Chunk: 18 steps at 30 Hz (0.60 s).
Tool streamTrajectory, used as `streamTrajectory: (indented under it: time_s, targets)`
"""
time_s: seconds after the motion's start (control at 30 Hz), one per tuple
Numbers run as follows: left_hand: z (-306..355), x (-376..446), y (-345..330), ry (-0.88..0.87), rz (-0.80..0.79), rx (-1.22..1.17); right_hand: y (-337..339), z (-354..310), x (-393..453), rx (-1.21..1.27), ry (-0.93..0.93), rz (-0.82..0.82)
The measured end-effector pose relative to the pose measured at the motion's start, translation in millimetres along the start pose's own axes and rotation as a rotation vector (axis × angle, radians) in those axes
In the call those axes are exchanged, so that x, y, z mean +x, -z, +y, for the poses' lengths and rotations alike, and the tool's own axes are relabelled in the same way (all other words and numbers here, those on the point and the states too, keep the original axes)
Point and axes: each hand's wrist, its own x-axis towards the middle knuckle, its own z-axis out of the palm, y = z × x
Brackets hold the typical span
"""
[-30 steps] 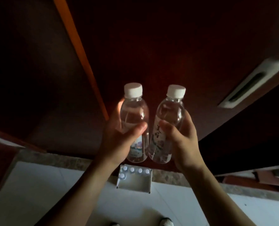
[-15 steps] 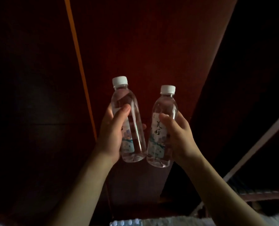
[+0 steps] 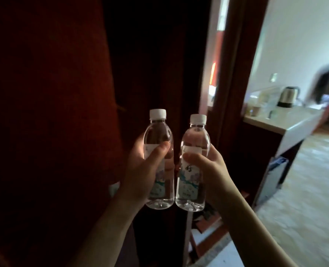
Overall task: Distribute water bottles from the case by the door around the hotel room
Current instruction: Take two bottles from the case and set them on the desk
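Note:
Two clear water bottles with white caps and pale blue labels stand upright side by side in front of me, almost touching. My left hand (image 3: 142,170) grips the left bottle (image 3: 158,132) around its label, thumb across the front. My right hand (image 3: 207,170) grips the right bottle (image 3: 195,137) the same way. The case of bottles is out of view.
A dark red-brown door (image 3: 50,112) fills the left. A dark doorframe (image 3: 234,83) stands behind the bottles. At the right a white counter (image 3: 294,122) carries a steel kettle (image 3: 287,97) and cups, with a dark cabinet (image 3: 273,180) under it. Pale carpet (image 3: 304,199) stretches right.
My view has swung up and right, from the floor and the case by the door to the room's entrance. Both hands keep their bottles, now held closer together.

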Motion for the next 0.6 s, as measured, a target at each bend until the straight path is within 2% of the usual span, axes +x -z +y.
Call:
streamTrajectory:
  time_s: [0.3, 0.6]
  targets:
    - [-48.2, 68.5, -183.4, 0.079, -0.247, -0.150, 171.8, -80.2, 6.3, -0.090, 0.147, 0.256]
    - [-103.8, 141.4, -305.3, 0.159, -0.442, -0.184, 296.2, -111.2, 28.6, -0.151, 0.154, 0.475]
